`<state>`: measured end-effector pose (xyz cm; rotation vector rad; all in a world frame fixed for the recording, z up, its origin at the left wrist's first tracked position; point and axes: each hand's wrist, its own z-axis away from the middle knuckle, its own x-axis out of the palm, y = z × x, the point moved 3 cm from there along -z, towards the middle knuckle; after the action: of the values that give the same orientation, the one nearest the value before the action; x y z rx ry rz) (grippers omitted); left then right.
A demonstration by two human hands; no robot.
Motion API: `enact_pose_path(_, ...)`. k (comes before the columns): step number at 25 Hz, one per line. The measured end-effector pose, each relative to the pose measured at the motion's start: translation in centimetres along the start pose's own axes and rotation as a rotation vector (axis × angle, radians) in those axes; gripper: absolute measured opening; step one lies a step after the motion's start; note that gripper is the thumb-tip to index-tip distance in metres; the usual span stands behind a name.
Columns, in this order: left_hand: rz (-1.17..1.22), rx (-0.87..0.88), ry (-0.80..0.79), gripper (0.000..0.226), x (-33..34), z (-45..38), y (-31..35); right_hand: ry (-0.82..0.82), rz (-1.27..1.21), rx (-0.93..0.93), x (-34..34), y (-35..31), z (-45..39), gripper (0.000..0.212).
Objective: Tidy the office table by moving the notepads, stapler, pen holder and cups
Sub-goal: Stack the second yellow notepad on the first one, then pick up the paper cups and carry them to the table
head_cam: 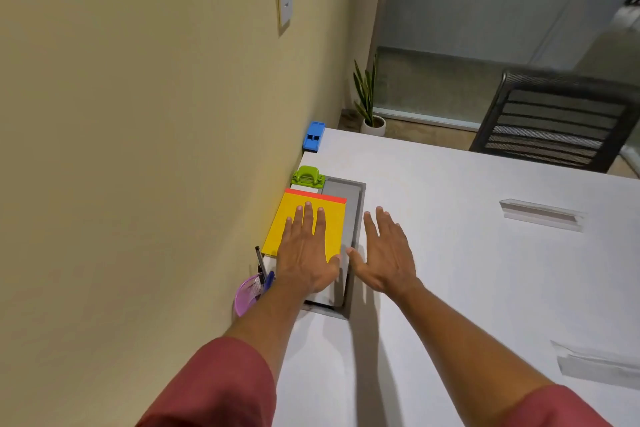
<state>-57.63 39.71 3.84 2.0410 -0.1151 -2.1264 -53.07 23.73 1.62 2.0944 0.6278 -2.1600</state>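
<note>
A yellow notepad [332, 218] with a red top strip lies by the wall on the white table [450, 270]. My left hand [306, 250] rests flat on the notepad, fingers spread. My right hand [386, 253] hovers open just to the right of it, over the table beside a grey cable slot [349, 215]. A green hole punch or stapler [307, 177] sits just beyond the notepad. A blue stapler-like object [314, 137] stands at the far table corner. A purple mesh pen holder [250, 293] with pens sits near my left wrist, partly hidden by my forearm.
The beige wall [138, 114] runs along the table's left edge. A black mesh chair [554, 125] stands at the far right. A potted plant [370, 111] is on the floor beyond the table. Two more cable slots [540, 215] are set in the tabletop.
</note>
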Motion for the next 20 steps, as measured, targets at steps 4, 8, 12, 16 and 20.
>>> enact_pose_path(4, -0.014, 0.028, -0.001, 0.094, -1.4, 2.2, 1.2, 0.019, 0.074, -0.009, -1.6, 0.4, 2.9, 0.084)
enact_pose_path(8, -0.01, 0.019, 0.033, 0.095, -2.3, 4.7, 1.7, 0.031, 0.107, -0.027, -2.8, 0.4, 5.4, 0.084)
enact_pose_path(12, 0.006, -0.013, 0.058, 0.095, -1.9, 8.1, 1.6, 0.017, 0.097, -0.054, -2.8, -0.2, 7.8, 0.085)
enact_pose_path(16, 0.008, -0.077, 0.087, 0.095, -1.0, 12.5, 1.4, 0.0, 0.047, -0.115, -2.3, -1.6, 11.0, 0.086)
enact_pose_path(20, -0.022, -0.149, 0.094, 0.095, 0.1, 17.5, 0.9, -0.023, 0.004, -0.18, -1.9, -3.3, 14.5, 0.085)
